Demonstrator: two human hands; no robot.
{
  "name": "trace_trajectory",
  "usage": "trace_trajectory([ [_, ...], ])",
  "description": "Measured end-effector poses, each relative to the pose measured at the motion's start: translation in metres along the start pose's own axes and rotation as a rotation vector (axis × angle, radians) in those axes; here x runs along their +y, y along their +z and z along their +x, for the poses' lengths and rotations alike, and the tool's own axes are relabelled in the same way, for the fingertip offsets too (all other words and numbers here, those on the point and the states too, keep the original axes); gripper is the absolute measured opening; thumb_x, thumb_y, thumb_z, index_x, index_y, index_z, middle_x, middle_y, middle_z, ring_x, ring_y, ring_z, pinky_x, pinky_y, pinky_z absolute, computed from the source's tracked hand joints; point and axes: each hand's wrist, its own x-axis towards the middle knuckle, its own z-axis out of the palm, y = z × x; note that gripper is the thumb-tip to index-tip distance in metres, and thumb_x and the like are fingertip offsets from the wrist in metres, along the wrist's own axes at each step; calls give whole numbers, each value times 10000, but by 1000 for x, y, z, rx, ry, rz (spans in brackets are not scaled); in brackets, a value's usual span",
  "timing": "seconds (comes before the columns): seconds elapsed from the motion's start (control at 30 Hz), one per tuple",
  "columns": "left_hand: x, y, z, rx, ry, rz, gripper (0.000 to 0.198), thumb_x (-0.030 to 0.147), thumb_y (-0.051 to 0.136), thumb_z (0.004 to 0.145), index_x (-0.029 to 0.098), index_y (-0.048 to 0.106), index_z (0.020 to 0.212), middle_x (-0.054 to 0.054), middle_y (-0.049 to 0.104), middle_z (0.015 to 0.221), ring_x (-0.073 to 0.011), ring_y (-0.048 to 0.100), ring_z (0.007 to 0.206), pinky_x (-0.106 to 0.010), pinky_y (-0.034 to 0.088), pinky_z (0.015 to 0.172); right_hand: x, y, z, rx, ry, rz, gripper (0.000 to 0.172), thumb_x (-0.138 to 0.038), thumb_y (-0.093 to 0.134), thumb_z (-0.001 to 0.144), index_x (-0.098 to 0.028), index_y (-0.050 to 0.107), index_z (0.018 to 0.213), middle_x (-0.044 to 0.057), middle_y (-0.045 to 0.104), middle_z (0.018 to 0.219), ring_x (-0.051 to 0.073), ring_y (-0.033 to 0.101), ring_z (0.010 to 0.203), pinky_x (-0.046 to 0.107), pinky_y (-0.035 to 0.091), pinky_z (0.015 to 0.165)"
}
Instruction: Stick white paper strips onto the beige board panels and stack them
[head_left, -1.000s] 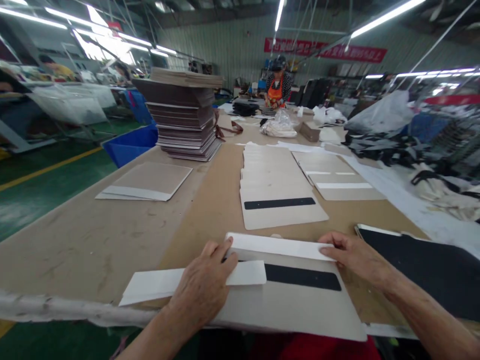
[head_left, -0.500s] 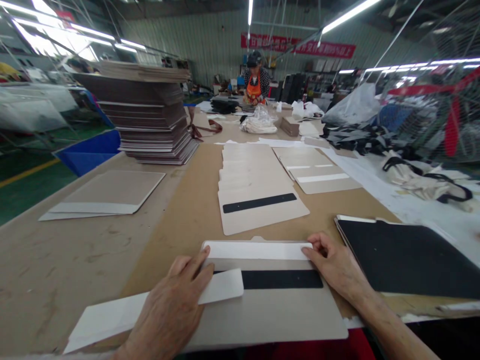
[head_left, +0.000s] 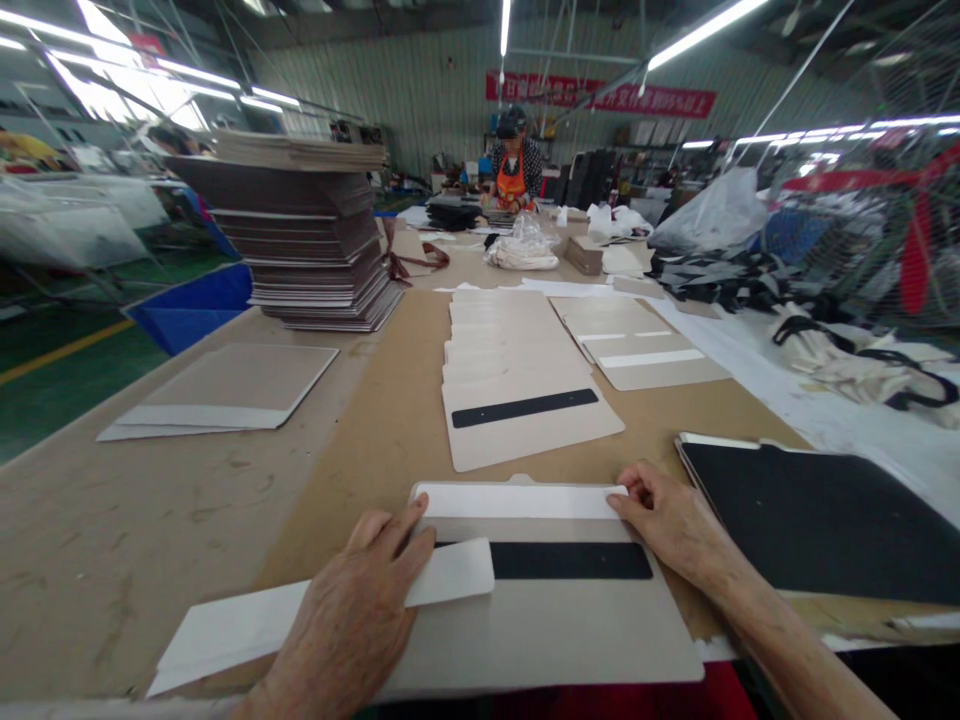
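A beige panel (head_left: 540, 630) with rounded corners lies at the table's front edge, with a black strip (head_left: 570, 561) across it. Along its far edge lies a white strip (head_left: 517, 501). My left hand (head_left: 356, 600) presses a fingertip on that strip's left end, while several loose white strips (head_left: 232, 625) are held under its palm and thumb. Thumb and finger of my right hand (head_left: 667, 515) pinch the strip's right end at the panel's corner. The loose strips cover the left part of the black strip.
Overlapping beige panels (head_left: 517, 350) lie ahead, with white-striped panels (head_left: 652, 350) beside them. Black sheets (head_left: 817, 520) are at right. At left stand a tall stack of brown boards (head_left: 315, 240) and flat panels (head_left: 225, 390). A co-worker (head_left: 514, 170) is at the far end.
The whole view has shifted slightly to the right. Both hands keep their places on the white strip, and no object has visibly moved on the table.
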Motion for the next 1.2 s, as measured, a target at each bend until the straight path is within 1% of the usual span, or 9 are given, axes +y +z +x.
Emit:
trace_trajectory([
  [0.13, 2, -2, 0, 6, -6, -12, 494, 19, 432, 674, 203, 601, 1100, -60, 471, 1403, -255, 448, 1093, -426, 452, 954, 1, 0, -1, 69, -61, -25, 110, -330, 539, 805, -226, 528, 840, 6, 621, 791, 185, 601, 726, 304, 431, 683],
  [0.23, 2, -2, -1, 17, -17, -15, 446, 28, 433, 694, 186, 611, 1072, -63, 489, 1385, -254, 451, 1099, -425, 429, 983, -4, 1, -6, 99, -196, -120, 69, -259, 490, 854, -213, 541, 850, 36, 620, 892, 187, 603, 806, 305, 444, 743],
  [0.37, 3, -8, 3, 6, -11, 25, 596, 32, 410, 727, 165, 487, 1304, -78, 522, 1345, -245, 460, 1114, -405, 427, 990, -22, 2, -20, 6, -377, -428, 293, -40, 369, 855, -179, 611, 945, 84, 628, 938, 192, 608, 803, 300, 454, 730],
  [0.5, 12, -16, 14, -16, 48, 120, 629, 53, 387, 779, 200, 408, 1390, -105, 557, 1245, -251, 482, 1096, -409, 434, 966, -41, 9, -34, -25, -491, -668, 627, 8, 397, 811, -295, 457, 1357, 117, 617, 1006, 253, 601, 864, 311, 475, 648],
  [0.63, 20, -17, 25, -43, 40, 176, 573, 85, 410, 789, 209, 477, 1345, -125, 571, 1061, -263, 526, 979, -418, 471, 871, -48, 15, -38, -33, -493, -712, 635, -66, 427, 847, -377, 390, 1400, 121, 591, 1010, 277, 574, 890, 313, 492, 600],
  [0.77, 15, -14, 26, -45, 19, 116, 545, 110, 418, 787, 189, 502, 1320, -131, 543, 1117, -261, 513, 1028, -417, 467, 896, -37, 10, -38, -12, -467, -686, 579, -79, 414, 854, -310, 433, 1384, 125, 573, 1080, 254, 558, 918, 302, 508, 631],
  [0.97, 8, -14, 11, 6, 10, 38, 494, 116, 419, 806, 163, 520, 1287, -109, 525, 1250, -248, 444, 1151, -408, 399, 1016, 3, -3, -42, 59, -418, -681, 594, -30, 387, 831, -281, 494, 1358, 107, 586, 1100, 271, 551, 960, 359, 521, 716],
  [1.1, 11, -10, -6, 20, 26, -11, 505, 142, 453, 810, 151, 482, 1314, -93, 479, 1361, -247, 395, 1206, -392, 357, 1056, 27, -13, -43, 54, -484, -589, 515, -28, 382, 839, -258, 612, 1238, 96, 624, 1093, 254, 566, 972, 387, 508, 823],
  [1.2, 15, -8, -14, 4, 19, -43, 520, 189, 493, 807, 167, 449, 1325, -77, 439, 1410, -244, 392, 1203, -385, 360, 1044, 26, -16, -35, 95, -553, -564, 476, 7, 395, 780, -183, 688, 1104, 127, 649, 1092, 276, 576, 998, 429, 479, 887],
])
